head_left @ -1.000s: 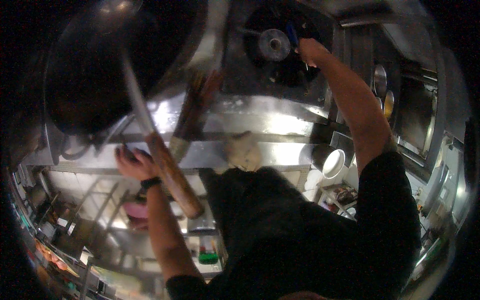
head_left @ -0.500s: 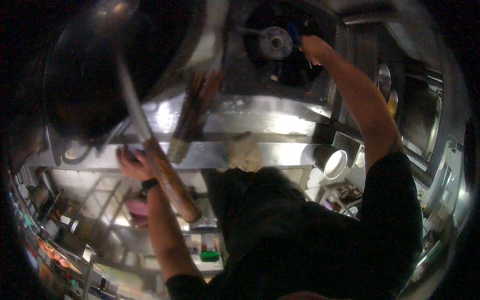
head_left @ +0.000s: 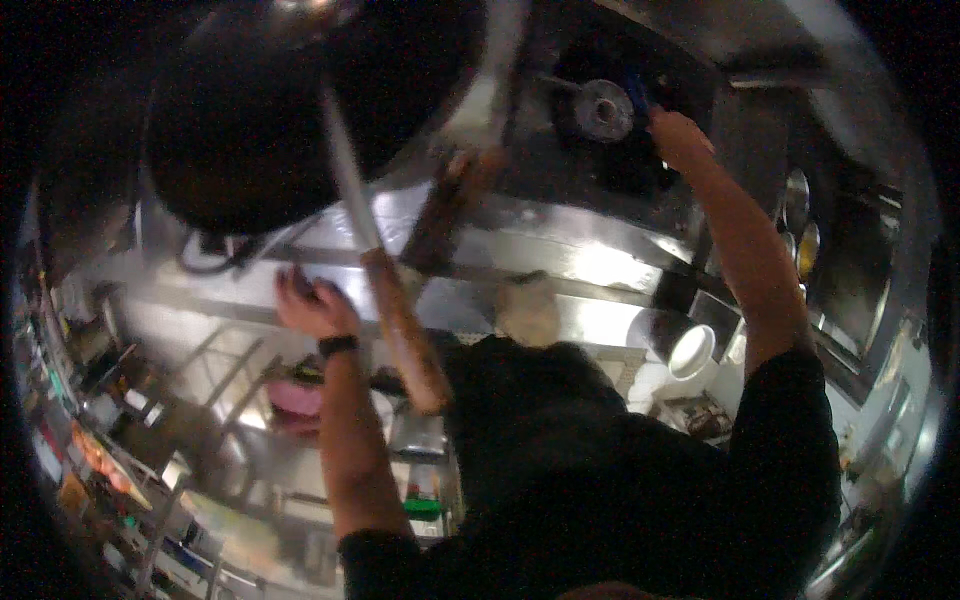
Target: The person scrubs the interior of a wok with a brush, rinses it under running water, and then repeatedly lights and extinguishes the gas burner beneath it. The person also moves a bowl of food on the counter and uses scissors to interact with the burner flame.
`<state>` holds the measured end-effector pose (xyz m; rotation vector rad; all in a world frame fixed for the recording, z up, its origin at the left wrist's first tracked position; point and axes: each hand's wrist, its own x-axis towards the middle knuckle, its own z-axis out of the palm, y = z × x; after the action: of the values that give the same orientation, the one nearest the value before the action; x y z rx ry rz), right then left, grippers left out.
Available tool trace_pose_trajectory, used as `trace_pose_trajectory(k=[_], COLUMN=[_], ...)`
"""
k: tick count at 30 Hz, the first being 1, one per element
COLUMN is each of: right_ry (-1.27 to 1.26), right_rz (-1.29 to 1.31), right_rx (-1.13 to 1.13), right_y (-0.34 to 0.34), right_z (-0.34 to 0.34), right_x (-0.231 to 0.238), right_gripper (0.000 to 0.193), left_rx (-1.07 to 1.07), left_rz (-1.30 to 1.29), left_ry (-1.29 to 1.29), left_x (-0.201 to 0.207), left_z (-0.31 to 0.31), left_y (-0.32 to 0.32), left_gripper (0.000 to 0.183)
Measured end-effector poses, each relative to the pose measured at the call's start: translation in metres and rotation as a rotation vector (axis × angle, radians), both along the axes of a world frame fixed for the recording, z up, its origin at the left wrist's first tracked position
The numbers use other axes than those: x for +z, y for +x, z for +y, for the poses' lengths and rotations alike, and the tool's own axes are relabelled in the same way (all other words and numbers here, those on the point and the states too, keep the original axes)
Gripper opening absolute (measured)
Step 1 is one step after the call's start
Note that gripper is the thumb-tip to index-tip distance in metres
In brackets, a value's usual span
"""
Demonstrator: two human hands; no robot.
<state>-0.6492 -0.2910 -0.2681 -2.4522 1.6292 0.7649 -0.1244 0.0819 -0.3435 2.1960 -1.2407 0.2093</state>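
Wok (head_left: pixel 260 120), big, round and black, sits at the upper left on the steel bench (head_left: pixel 560 250), its long handle (head_left: pixel 395 300) running from metal shaft to wooden grip toward the person. Left hand (head_left: pixel 312 305) hovers beside the grip, fingers loosely curled, touching nothing. Right hand (head_left: pixel 678 135) reaches to a round burner knob (head_left: pixel 603 108); its grip cannot be told. Since the earlier frame the handle has swung slightly right

No packages, labels, signs or screens can be made out.
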Motion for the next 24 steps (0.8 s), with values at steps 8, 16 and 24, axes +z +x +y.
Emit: trace_pose_trajectory(k=[8,16,24], right_ry=[-0.081,-0.336,-0.326], right_rz=[-0.265,-0.516,-0.692], right_rx=[-0.121,-0.431,-0.846], right_y=[0.011,0.022,0.057], right_z=[0.045,0.181,0.36], right_x=[0.049,0.182,0.187], right_gripper=[0.02,0.022,0.021], left_rx=[0.051,-0.074,-0.186], left_rz=[-0.052,1.746,1.856], left_ry=[0.191,-0.283,0.179], left_x=[0.029,0.2,0.237], left_z=[0.0,-0.061,-0.109], left_y=[-0.003,0.067,0.103], left_gripper=[0.047,0.048,0.017])
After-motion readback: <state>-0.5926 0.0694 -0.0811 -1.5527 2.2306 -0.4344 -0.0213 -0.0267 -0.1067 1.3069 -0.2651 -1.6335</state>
